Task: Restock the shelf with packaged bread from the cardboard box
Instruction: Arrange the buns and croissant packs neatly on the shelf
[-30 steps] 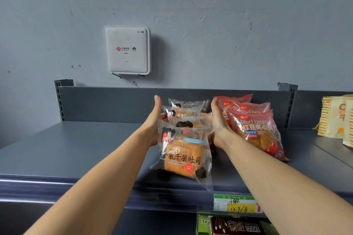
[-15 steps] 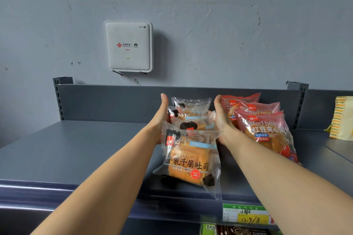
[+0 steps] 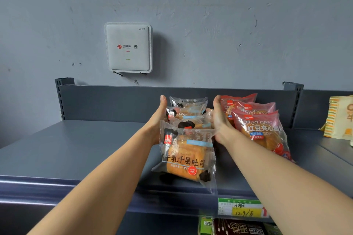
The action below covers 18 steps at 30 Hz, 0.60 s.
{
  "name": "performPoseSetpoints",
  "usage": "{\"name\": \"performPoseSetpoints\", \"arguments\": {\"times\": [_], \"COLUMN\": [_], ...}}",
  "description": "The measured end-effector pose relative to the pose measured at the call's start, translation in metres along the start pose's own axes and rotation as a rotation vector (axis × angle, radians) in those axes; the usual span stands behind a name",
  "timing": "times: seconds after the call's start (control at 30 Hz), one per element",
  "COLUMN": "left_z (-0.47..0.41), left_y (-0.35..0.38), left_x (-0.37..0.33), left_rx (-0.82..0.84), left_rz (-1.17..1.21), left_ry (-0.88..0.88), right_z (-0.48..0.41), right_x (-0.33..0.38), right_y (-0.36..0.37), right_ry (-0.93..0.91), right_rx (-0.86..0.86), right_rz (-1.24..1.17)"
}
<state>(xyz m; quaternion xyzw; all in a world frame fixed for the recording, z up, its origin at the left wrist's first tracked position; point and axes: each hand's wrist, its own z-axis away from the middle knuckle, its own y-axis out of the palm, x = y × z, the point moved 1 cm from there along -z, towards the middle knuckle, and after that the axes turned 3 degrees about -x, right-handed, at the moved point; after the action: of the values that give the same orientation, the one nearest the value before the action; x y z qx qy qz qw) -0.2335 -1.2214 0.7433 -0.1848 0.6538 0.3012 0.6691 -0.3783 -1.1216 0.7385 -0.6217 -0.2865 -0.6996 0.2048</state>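
Bread packs: four clear plastic-wrapped packs of golden layered toast bread (image 3: 188,158) stood in a front-to-back row on the top deck, each leaning back on the one behind; the front one sat near the front edge.
Pack look: see-through film with black blotches at the corners, a small red logo top left, a pale blue band, black Chinese lettering and a round red sticker low on the front.
Left hand (image 3: 155,122): fingers straight and pressed together, palm flat against the left side of the row.
Right hand (image 3: 219,120): fingers straight and together, palm against the row's right side, thumb resting on a wrapper's edge.
Shelf: flat dark grey metal shelf (image 3: 76,149) with a low grey back panel (image 3: 114,101); it carried the toast row and the packs to the right.
Neighbours: three red plastic packs of red bean bread (image 3: 261,129) leaned in a row just right of the right hand; a yellow striped packet (image 3: 340,118) stood well apart at the far right.
Since half a second ago: both hands and the row stayed where they were.
Shelf edge: a green and yellow paper price label (image 3: 240,207) hung below the toast row.
Lower shelf: dark and green packaged goods (image 3: 238,229), only their tops in view.
Wall: a white square Wi-Fi router (image 3: 128,47) hung on the grey painted wall (image 3: 229,25).
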Motion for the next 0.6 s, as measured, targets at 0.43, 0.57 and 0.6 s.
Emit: {"name": "performPoseSetpoints", "arguments": {"times": [0.43, 0.57, 0.6], "left_z": [0.045, 0.065, 0.068], "left_y": [-0.039, -0.033, -0.03], "left_x": [0.023, 0.023, 0.023], "left_rx": [0.412, 0.557, 0.532], "left_rz": [-0.14, -0.246, -0.269], "left_ry": [0.127, 0.103, 0.093], "right_z": [0.06, 0.074, 0.075], "right_x": [-0.006, -0.013, -0.014], "right_y": [-0.008, -0.013, -0.014], "right_ry": [-0.047, -0.083, -0.108], "right_rx": [0.026, -0.046, -0.066], "right_rz": [0.114, 0.171, 0.186]}}
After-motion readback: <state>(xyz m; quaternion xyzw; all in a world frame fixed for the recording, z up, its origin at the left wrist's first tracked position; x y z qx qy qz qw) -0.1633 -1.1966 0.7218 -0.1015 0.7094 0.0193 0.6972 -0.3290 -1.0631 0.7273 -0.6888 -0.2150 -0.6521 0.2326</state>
